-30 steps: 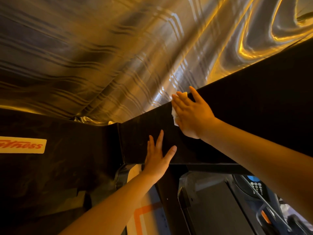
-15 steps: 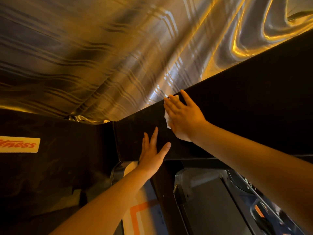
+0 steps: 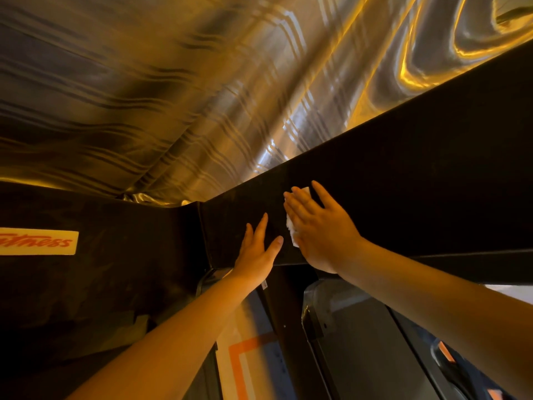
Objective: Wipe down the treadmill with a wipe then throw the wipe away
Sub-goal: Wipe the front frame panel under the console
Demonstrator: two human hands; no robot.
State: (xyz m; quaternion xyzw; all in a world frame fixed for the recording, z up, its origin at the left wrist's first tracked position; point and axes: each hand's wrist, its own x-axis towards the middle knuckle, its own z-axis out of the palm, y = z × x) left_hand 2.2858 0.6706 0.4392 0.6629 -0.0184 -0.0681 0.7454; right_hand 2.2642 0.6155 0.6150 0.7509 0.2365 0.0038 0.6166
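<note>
A black treadmill panel (image 3: pixel 418 174) runs diagonally from the centre to the upper right. My right hand (image 3: pixel 320 226) lies flat on it, pressing a white wipe (image 3: pixel 291 226) against the surface; only the wipe's edges show past the fingers and palm. Just to the left, my left hand (image 3: pixel 256 252) rests flat on the same panel with fingers spread and nothing in it. The two hands are close together, nearly touching.
A black side part with an orange "fitness" label (image 3: pixel 37 242) stands at the left. A shiny, rippled metallic surface (image 3: pixel 202 82) fills the top. Below the panel are a grey machine part (image 3: pixel 360 342) and a floor with an orange line (image 3: pixel 248 359).
My right hand with the wipe has slid leftward and down along the panel, toward my left hand. The left hand stays flat on the panel; the view has shifted slightly.
</note>
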